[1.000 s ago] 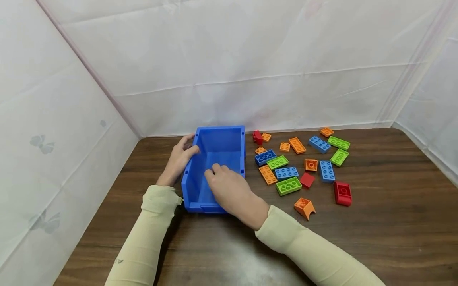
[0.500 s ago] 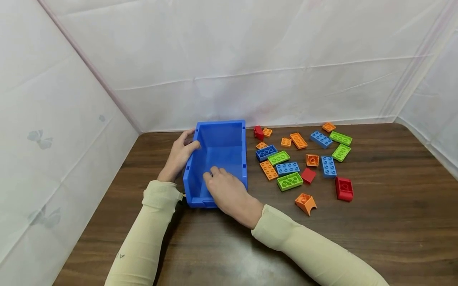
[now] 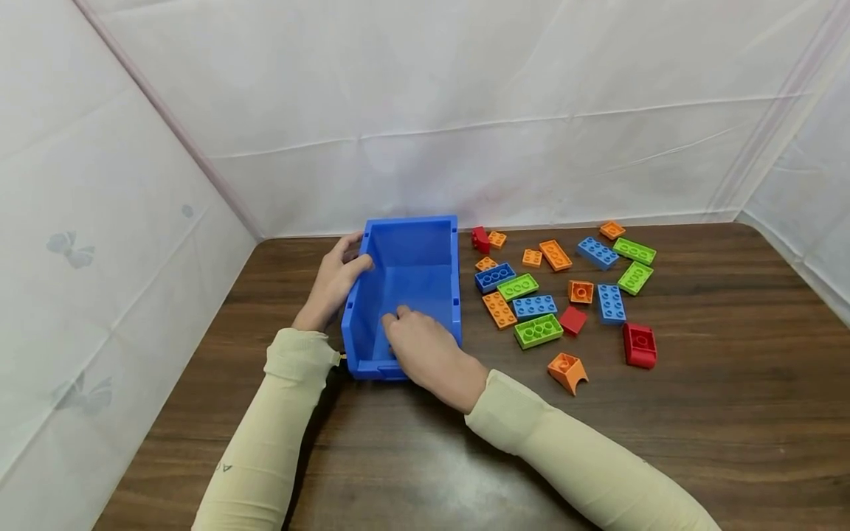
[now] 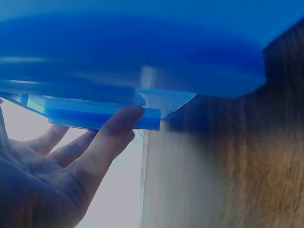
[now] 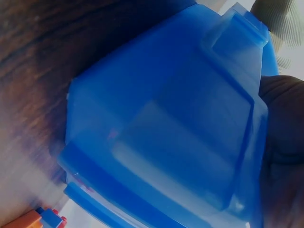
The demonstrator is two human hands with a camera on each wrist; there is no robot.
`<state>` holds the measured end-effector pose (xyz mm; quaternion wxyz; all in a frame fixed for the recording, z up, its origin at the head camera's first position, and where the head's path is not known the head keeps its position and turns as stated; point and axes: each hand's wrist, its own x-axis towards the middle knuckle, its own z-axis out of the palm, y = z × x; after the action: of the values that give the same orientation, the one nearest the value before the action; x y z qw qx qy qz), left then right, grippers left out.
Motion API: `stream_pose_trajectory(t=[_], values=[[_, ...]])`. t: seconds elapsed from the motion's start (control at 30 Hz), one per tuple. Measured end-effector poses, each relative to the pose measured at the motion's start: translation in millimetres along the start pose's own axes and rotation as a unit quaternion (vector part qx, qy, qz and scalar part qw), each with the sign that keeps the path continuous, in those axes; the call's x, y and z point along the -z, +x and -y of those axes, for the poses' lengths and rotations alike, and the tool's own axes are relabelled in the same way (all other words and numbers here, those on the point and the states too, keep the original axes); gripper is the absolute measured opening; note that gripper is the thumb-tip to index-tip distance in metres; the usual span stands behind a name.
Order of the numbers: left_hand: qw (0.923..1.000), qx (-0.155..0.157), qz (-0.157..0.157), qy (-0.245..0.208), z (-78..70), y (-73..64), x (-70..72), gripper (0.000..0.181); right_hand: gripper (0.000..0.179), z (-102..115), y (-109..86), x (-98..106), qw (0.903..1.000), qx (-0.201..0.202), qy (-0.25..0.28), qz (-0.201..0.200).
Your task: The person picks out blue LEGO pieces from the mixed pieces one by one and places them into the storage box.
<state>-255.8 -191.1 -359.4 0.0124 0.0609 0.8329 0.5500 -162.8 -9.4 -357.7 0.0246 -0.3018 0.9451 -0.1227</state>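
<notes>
A blue open-front storage bin (image 3: 358, 324) stands on the wooden table. My left hand (image 3: 328, 284) grips its left wall, thumb over the rim and the other fingers on the outside. In the left wrist view, the thumb (image 4: 111, 130) lies against the bin's edge (image 4: 118, 61). My right hand (image 3: 428, 350) reaches over the bin's right front corner, its curled fingers inside, low near the floor. The fingertips are hidden behind the hand, and I cannot tell whether they hold anything. The right wrist view shows the bin's outer side (image 5: 166, 114) with the hand at its rim.
Right of the bin lie several loose toy building bricks, among them a dark blue brick (image 3: 494, 277), a green brick (image 3: 538, 332), an orange curved brick (image 3: 567, 371) and a red brick (image 3: 640, 345). White sheeting (image 3: 465, 110) hangs behind the table and at both sides.
The scene shifts slightly upward in the head view. Both hands stay at the bin, with the right hand's fingers moving only slightly inside it. The bricks keep their places.
</notes>
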Motion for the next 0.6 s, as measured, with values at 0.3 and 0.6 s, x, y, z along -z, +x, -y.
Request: stream_pose_trajectory(t=[0.3,0.6], values=[[1.0000,0.000,-0.003,-0.002,1.7,1.7,-0.5,0.073,0.036,-1.4,0.0,0.1,0.9999,-0.007,0.012,0.003],[1.0000,-0.002,-0.002,-0.002,1.0,1.4,-0.5,0.072,0.034,-1.8,0.8,-0.6,0.9998,-0.012,0.014,-0.001]])
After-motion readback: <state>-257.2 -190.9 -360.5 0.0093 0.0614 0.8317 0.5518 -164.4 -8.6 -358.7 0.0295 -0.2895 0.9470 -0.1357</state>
